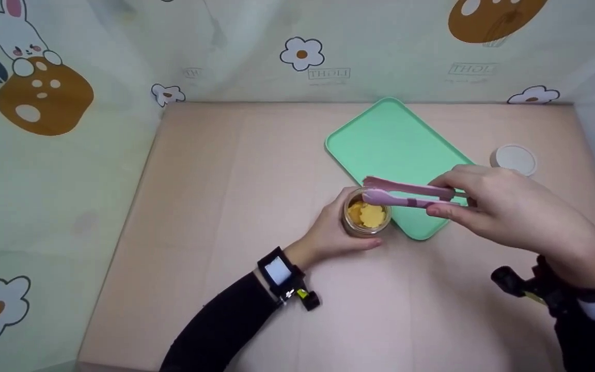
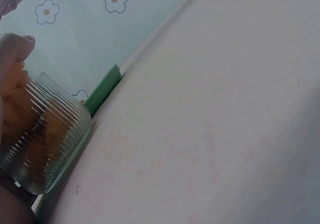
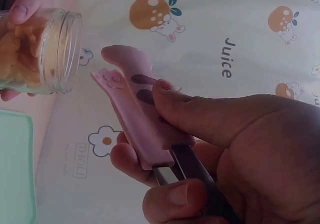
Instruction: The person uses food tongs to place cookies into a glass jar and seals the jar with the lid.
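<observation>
My left hand (image 1: 326, 230) grips a clear ribbed glass jar (image 2: 67, 129) from its left side, fingers behind and thumb in front. Inside the open-topped jar are several yellow-orange pieces (image 1: 372, 215), the top one with a scalloped edge. Pink tongs (image 1: 393, 199) with metal handles are in my right hand (image 1: 514, 212), pinched between thumb and fingers. Their tips overlap the jar's far rim in the head view. From the right wrist view, the tips stand slightly apart, outside the jar mouth (image 3: 70, 51), with nothing between them.
A light green tray (image 1: 406, 150) lies diagonally behind the jar, partly under the tongs in view. The round white lid (image 1: 515, 159) rests to the right of the tray, beyond my right hand. A printed curtain (image 1: 246, 51) closes off the table's back and left sides.
</observation>
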Demonstrator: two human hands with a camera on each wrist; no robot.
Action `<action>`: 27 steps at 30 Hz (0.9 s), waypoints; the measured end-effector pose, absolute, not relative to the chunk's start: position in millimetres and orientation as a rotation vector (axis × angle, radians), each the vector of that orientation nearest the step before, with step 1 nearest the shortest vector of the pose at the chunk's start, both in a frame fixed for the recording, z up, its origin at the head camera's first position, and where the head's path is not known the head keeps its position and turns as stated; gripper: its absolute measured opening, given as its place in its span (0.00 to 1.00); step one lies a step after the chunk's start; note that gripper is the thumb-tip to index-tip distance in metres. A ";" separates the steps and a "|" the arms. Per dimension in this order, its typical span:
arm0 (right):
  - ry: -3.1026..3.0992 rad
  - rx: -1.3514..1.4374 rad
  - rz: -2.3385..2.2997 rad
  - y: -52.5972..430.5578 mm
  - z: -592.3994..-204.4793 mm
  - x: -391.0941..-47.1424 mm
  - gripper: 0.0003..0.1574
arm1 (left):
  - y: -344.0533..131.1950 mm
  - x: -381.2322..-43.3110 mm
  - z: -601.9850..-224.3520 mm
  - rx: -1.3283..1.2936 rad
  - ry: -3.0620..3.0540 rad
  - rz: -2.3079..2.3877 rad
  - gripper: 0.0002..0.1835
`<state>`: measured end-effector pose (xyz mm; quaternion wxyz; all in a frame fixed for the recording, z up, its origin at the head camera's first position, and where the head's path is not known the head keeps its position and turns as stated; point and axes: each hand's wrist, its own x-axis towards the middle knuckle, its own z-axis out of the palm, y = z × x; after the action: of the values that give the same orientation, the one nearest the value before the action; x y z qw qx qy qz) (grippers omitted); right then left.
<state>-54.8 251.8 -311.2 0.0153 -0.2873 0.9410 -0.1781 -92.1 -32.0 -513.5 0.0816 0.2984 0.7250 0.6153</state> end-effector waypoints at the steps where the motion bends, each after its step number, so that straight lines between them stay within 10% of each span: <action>1: 2.944 -0.892 -0.559 251.6 -312.0 -55.5 0.14 | -32.0 -92.2 -513.8 0.891 2.163 1.843 0.52; 27: 3.057 -0.159 -0.751 265.2 -460.2 -97.2 0.35 | -31.4 -91.2 -515.0 0.877 2.150 1.857 0.50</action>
<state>-97.2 265.2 -460.2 -0.0050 -0.0504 0.9699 -0.2383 -91.2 -31.4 -515.0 0.0839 0.2940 0.7206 0.6223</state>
